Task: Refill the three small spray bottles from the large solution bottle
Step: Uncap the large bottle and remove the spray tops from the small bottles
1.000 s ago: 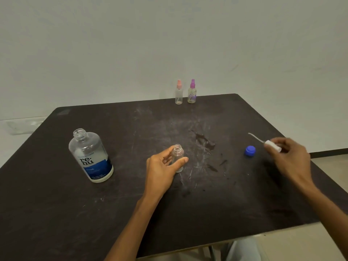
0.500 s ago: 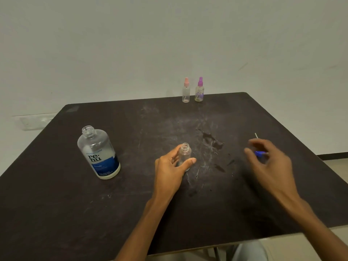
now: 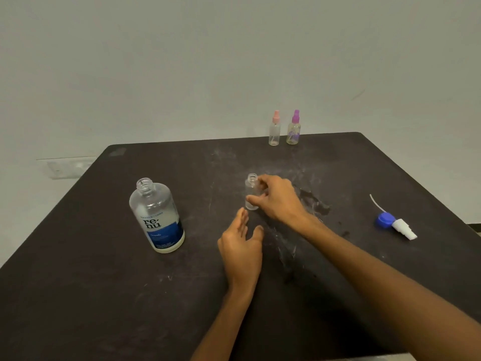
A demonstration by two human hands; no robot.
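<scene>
A dark desk (image 3: pixel 78 282) fills most of the view, its top scuffed with pale, chalky scratches (image 3: pixel 286 246) through the middle and a darker stain (image 3: pixel 313 201) right of centre. Behind the far edge rises a plain, pale wall (image 3: pixel 182 74), with a faint short mark (image 3: pixel 358 94) high on the right. Low on the far left, a white fitting (image 3: pixel 66 168) sits against the wall.
</scene>
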